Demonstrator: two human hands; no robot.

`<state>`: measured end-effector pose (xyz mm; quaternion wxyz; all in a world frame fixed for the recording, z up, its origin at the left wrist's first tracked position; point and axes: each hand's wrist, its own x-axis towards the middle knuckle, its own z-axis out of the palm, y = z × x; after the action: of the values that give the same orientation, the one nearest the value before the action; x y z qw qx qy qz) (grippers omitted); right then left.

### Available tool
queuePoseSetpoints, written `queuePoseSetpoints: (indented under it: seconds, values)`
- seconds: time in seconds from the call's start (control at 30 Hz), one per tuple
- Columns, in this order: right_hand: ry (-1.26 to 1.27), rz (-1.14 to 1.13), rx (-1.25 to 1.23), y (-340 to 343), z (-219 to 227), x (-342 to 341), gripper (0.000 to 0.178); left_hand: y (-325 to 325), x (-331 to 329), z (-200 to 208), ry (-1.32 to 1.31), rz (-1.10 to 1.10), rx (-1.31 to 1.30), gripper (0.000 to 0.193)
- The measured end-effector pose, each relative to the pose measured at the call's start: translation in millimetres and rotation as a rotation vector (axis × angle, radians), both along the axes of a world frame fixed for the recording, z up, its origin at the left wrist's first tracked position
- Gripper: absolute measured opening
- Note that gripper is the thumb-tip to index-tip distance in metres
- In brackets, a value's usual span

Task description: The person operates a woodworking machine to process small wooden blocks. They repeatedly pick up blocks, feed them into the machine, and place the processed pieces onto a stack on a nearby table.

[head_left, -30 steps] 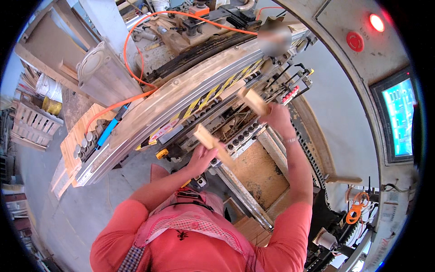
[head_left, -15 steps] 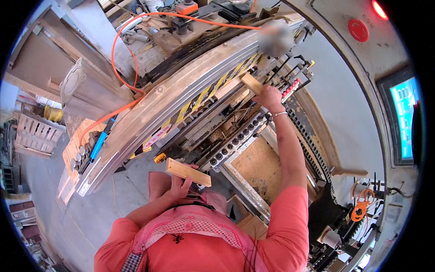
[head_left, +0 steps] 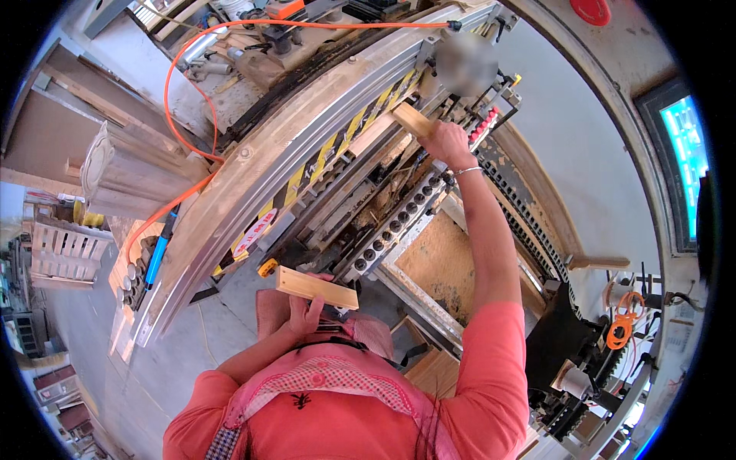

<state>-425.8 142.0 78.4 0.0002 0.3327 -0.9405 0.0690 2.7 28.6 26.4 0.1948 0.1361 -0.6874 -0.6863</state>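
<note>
The left grip [head_left: 307,316] is closed about the lower side of a short rectangular wooden block [head_left: 316,290], thumb and fingers on its faces; the block lies nearly level in front of the waist, tilted slightly down to the right and apart from the wood held opposite. The right grip [head_left: 447,144] is pressed around the near end of a second wooden block [head_left: 414,120], whose free end points up and to the left over the machine. Status: each block is secured by one hand, and neither is released. The right-hand block is at the working area; whether it touches a stop or rests on a support cannot be told from this angle. The left-hand block is outside the working area, so any placement of it is, by judgement, outstanding. Beyond the right-hand block, a pale wooden bar [head_left: 369,138] lies alongside the yellow-and-black striped strip [head_left: 330,157] of the long beam. Below it runs a row of round black knobs [head_left: 395,225], with a dust-covered panel [head_left: 433,264] on the near side. A row of red-tipped fittings [head_left: 484,123] stands just beside the right wrist. Farther right, the control screen [head_left: 681,165] is lit; its content is not legible.
</note>
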Motion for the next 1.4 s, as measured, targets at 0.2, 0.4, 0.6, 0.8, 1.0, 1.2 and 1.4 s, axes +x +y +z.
queuePoseSetpoints:
  seconds: [0.2, 0.4, 0.6, 0.8, 1.0, 1.2, 1.4]
  values:
    - [-0.056, -0.047, 0.044, -3.2, 1.3, -1.7, 0.039, -5.9, -4.9, 27.4, -0.131, -0.074, -0.14, 0.031]
    - [-0.028, -0.067, 0.052, -8.7, 3.6, 6.3, 0.036, -9.4, -6.0, 33.6, -0.155, -0.104, -0.167, 0.031]
    - [0.028, -0.053, 0.054, -13.0, -2.9, -1.2, 0.036, -3.0, 3.5, -7.6, -0.033, -0.019, -0.046, 0.031]
    - [0.053, -0.042, 0.042, -18.5, -3.6, -1.7, 0.035, -4.2, 2.0, -2.8, -0.027, -0.05, -0.047, 0.031]
    - [0.044, -0.038, 0.062, -23.3, -1.7, -1.9, 0.031, -3.2, 1.6, -2.4, -0.016, -0.034, -0.026, 0.031]
    - [0.049, -0.039, 0.07, -26.1, 0.0, -1.8, 0.027, -3.8, 1.0, 0.1, -0.052, -0.049, -0.043, 0.031]
    - [0.079, -0.041, 0.049, -25.7, -4.5, -3.2, 0.025, -1.6, 2.5, -1.2, -0.076, -0.05, -0.027, 0.032]
